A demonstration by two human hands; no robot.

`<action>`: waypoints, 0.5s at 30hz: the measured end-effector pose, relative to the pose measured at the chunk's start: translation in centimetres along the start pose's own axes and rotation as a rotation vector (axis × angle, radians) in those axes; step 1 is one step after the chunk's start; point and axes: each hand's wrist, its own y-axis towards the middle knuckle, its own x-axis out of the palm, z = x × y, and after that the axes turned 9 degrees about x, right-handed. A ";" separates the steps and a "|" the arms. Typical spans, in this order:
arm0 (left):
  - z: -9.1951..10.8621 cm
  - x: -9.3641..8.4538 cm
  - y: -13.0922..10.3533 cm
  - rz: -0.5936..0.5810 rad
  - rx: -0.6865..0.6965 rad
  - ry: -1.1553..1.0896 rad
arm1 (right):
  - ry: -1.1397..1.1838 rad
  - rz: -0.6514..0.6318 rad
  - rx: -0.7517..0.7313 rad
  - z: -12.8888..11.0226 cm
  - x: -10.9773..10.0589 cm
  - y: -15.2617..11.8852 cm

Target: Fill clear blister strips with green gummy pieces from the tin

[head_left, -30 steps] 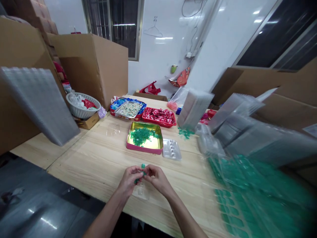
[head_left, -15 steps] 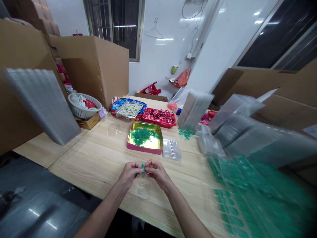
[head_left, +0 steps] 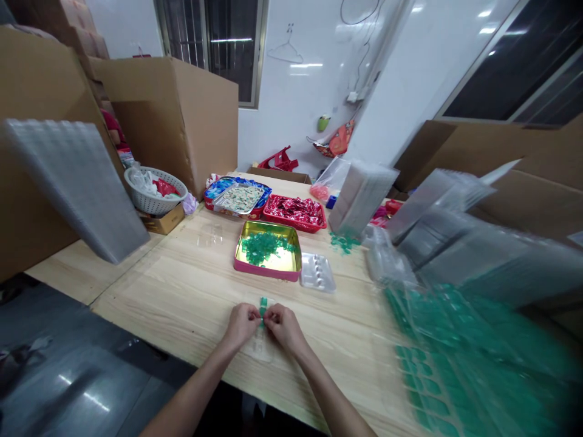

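My left hand [head_left: 245, 320] and my right hand [head_left: 281, 323] meet over a clear plastic blister tray [head_left: 259, 350] lying on the table near its front edge. Their thumbs and fingers are pinched together around a small green translucent piece [head_left: 262, 325], mostly hidden by the fingertips. Just beyond the fingertips, another green piece [head_left: 263, 302] sits in the tray's far end. Behind the hands stands a gold-lined tin [head_left: 241, 267] with a pile of green pieces [head_left: 264, 247] inside. A second clear tray [head_left: 325, 276] rests against the tin's right side.
Farther back are a red basket [head_left: 314, 229] of red packets and a metal tray [head_left: 255, 209] of small pale pieces. Stacked clear trays stand left [head_left: 77, 188] and right [head_left: 359, 197]. Green sheets [head_left: 464, 346] spread along the right. A white basket [head_left: 155, 203] sits at left.
Both hands have lowered slightly toward the tray and drawn closer together. The green piece at the tray's far end now shows beyond the fingertips. The view has shifted a little.
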 end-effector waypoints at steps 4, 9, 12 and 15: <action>0.3 -0.3 -0.1 0.009 -0.028 -0.031 | -0.092 0.005 -0.051 -0.3 -0.2 -0.3; 2.0 -1.0 -0.9 -0.026 -0.207 -0.428 | 0.068 0.018 -0.099 -2.2 -0.9 -1.0; 3.2 -0.8 -1.4 -0.050 -0.214 -0.504 | 0.073 -0.077 -0.200 -4.1 -0.9 -1.6; 3.7 -0.4 -1.8 -0.038 -0.212 -0.493 | 0.038 -0.101 -0.216 -5.0 -0.6 -1.9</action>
